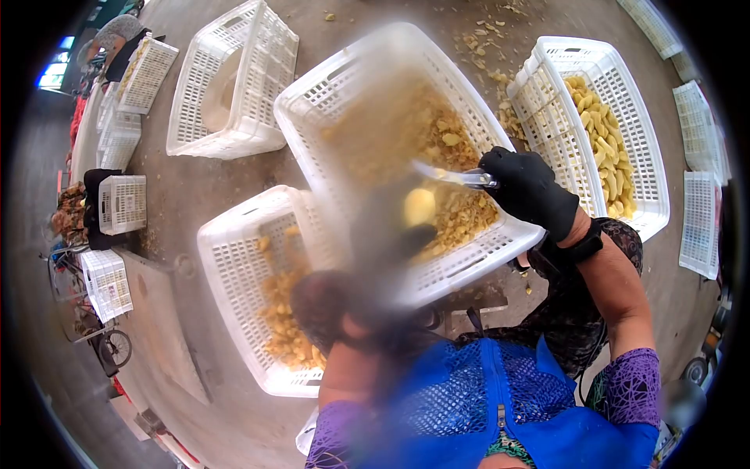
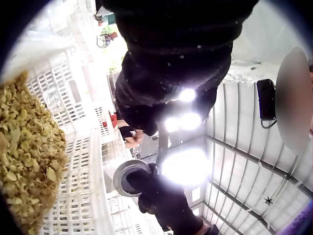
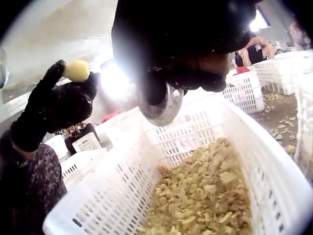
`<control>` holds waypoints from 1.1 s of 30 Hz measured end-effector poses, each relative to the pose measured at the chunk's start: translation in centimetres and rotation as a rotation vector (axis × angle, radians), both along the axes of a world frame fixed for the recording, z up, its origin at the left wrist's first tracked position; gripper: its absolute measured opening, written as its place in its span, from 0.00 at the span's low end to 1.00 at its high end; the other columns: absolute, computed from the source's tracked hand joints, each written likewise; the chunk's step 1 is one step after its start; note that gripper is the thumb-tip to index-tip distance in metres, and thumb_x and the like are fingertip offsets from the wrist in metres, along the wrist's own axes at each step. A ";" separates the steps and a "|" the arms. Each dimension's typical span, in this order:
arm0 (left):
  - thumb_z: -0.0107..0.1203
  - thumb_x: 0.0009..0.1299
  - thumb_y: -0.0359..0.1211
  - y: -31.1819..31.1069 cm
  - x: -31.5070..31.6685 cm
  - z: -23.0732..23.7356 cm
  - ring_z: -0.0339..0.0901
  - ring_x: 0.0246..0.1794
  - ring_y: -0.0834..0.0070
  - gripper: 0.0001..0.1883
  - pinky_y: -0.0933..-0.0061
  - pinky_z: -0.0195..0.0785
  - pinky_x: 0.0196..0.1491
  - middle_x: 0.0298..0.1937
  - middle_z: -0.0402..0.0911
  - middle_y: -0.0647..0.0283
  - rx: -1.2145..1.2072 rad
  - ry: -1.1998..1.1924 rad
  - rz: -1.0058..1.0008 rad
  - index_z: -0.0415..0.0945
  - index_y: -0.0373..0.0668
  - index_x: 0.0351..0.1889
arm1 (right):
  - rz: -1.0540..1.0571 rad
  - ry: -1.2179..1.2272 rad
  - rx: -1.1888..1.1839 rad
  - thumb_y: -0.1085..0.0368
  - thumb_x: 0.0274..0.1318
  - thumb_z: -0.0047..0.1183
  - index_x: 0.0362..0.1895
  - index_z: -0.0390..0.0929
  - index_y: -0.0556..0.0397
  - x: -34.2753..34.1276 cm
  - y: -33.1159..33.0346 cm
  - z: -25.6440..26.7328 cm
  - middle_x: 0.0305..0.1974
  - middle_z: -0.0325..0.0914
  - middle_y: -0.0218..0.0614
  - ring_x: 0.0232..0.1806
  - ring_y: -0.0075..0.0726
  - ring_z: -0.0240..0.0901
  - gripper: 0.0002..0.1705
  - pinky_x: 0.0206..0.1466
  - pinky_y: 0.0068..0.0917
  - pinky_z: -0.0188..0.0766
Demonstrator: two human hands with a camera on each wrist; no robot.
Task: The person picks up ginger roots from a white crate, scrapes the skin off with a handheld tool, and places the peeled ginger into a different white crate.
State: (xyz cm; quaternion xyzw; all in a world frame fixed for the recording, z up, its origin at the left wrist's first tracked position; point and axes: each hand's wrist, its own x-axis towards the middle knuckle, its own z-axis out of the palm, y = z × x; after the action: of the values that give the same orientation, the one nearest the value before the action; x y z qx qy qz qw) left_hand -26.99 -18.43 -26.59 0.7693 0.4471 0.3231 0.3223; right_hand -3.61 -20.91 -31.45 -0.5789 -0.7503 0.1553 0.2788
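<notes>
My black-gloved left hand [image 1: 383, 234] is blurred in the head view, over the middle crate. It pinches a smooth yellow potato-like tuber [image 1: 419, 207], seen in the right wrist view [image 3: 77, 71] between thumb and fingers. My right hand [image 1: 531, 184], also gloved in black, grips a shiny metal bladed tool [image 1: 457, 177] whose pale tip points left toward the tuber. In the right wrist view a round metal part [image 3: 161, 105] of the tool shows below the fingers. Under both hands the white crate [image 1: 344, 78] holds a heap of thin yellow peelings [image 1: 461, 211].
At right, a white crate [image 1: 558, 48] holds long peeled yellow pieces [image 1: 601, 148]. Another crate [image 1: 226, 313] at lower left contains yellow-brown pieces [image 1: 285, 328]. Farther left stands a crate [image 1: 266, 55] with a pale round thing inside. Scraps [image 1: 484, 47] litter the floor.
</notes>
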 end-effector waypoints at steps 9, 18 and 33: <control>0.63 0.60 0.27 -0.2 -0.2 -0.2 0.78 0.41 0.68 0.22 0.71 0.71 0.45 0.43 0.80 0.57 -0.300 -0.111 0.068 0.72 0.37 0.53 | 0.125 0.018 -0.002 0.73 0.42 0.59 0.33 0.72 0.50 -0.9 -0.6 1.4 0.25 0.70 0.41 0.26 0.55 0.72 0.12 0.27 0.43 0.66; 0.62 0.59 0.26 -0.2 -0.8 -1.3 0.77 0.41 0.68 0.21 0.72 0.70 0.46 0.40 0.79 0.57 0.094 -0.036 -0.055 0.73 0.37 0.51 | 0.155 -0.021 -0.001 0.72 0.42 0.58 0.32 0.72 0.50 -0.4 -0.8 0.8 0.26 0.71 0.40 0.27 0.54 0.72 0.11 0.28 0.43 0.67; 0.59 0.65 0.31 -0.6 -2.4 -0.4 0.66 0.61 0.57 0.20 0.63 0.60 0.63 0.59 0.70 0.52 -0.255 -0.269 -0.069 0.74 0.37 0.54 | -0.072 0.062 -0.064 0.69 0.48 0.64 0.33 0.77 0.53 0.7 -0.5 -1.0 0.25 0.74 0.44 0.25 0.53 0.72 0.09 0.28 0.37 0.67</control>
State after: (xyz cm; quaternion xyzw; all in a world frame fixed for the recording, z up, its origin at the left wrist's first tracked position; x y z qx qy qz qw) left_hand -29.42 -19.01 -26.96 0.6870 0.4107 0.3526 0.4849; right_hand -2.88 -21.44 -32.44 -0.6092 -0.7144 0.1871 0.2888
